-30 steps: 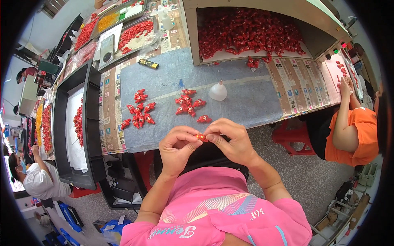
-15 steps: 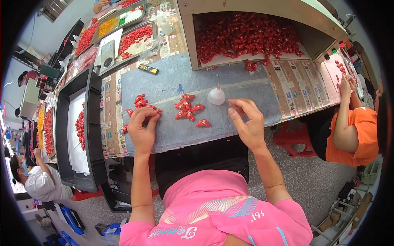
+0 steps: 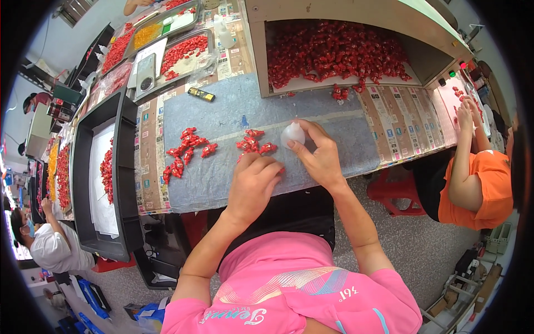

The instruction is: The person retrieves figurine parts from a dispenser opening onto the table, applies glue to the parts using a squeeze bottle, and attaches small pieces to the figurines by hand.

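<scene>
The right hand (image 3: 321,161) is clamping its thumb and fingers around a white bulb-shaped bottle (image 3: 290,135) near the front edge of the desk (image 3: 403,125). The left hand (image 3: 251,186) is hovering over that edge, beside a cluster of red figures (image 3: 250,146); whether it is gripping anything, I cannot tell. Another red cluster (image 3: 189,143) is lying toward the desk's front left corner.

The desk (image 3: 409,114) has a patterned brown covering. A blue-grey mat (image 3: 222,117) lies over it. On the mat: a left cluster of red pieces (image 3: 186,149), a second red cluster (image 3: 252,143) and a black-and-yellow cylinder (image 3: 201,94). An open-fronted box (image 3: 345,11) stands at the rear.
</scene>
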Action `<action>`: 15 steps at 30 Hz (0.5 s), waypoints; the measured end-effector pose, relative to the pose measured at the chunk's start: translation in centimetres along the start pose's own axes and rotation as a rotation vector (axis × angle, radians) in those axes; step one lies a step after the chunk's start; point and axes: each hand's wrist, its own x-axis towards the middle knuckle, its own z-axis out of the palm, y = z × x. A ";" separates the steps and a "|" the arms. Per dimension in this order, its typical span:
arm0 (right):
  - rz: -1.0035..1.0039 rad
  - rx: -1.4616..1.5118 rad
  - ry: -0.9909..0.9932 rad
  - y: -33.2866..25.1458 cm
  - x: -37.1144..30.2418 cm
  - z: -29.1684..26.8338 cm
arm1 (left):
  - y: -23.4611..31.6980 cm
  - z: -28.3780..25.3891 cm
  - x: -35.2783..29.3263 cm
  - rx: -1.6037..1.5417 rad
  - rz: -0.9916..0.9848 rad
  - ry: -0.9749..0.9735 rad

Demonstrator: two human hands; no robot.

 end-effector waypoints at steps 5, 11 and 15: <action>-0.022 0.081 0.069 -1.6 -1.8 -1.3 | 0.4 -0.2 -0.4 -0.006 -0.066 -0.025; 0.282 0.426 -0.007 -5.1 -4.2 -3.3 | 0.8 -1.1 -2.4 -1.214 -0.731 0.059; 0.232 0.495 0.120 -6.0 -5.1 -3.5 | 0.3 -0.8 -3.3 -1.343 -0.737 0.068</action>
